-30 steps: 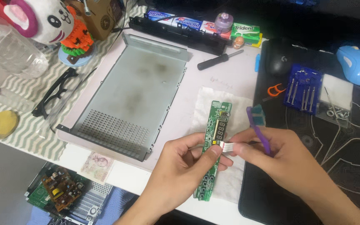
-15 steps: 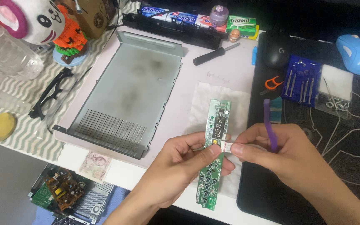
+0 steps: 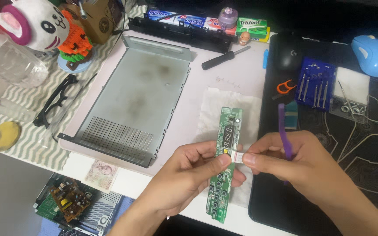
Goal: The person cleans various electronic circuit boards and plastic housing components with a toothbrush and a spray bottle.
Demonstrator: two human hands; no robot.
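Desk (image 3: 237, 65) is pretty crowded, pale top with a black mat (image 3: 329, 183) covering the right side. Biggest thing on it is the grey metal tray (image 3: 132, 105), lying flat left of centre with its perforated end toward the person and a raised lip along the far edge. Past that lip sits a long black bar (image 3: 184, 35), and lined up behind it are flat packs (image 3: 184, 18) in blue, white and green. Screwdriver (image 3: 226, 56) lies loose between the bar and the tray.

Left edge is blocked up with a plush toy (image 3: 31, 22), a clear bottle (image 3: 5, 57), black glasses (image 3: 55, 102) and a yellow lump (image 3: 3, 135) on a zigzag cloth. On the mat: black mouse (image 3: 289, 52), blue mouse (image 3: 372, 54), blue bit holder (image 3: 316, 85) and an orange clip (image 3: 285, 86). Not much free room, really just the strip between tray and mat, where a white tissue (image 3: 224, 105) is spread out.

Over that tissue the green board (image 3: 225, 161) is held up, long and narrow, running away from the person. Left hand (image 3: 189, 172) is curled around its middle, thumb on top. Right hand (image 3: 294, 164) is closed too, pinching a small white connector (image 3: 238, 157) at the board's right edge with thumb and forefinger, while a purple brush (image 3: 284, 135) is tucked in the same hand, sticking up.

Below the near desk edge there's another circuit board (image 3: 66, 201), and a banknote (image 3: 99, 175) lies right at that edge.
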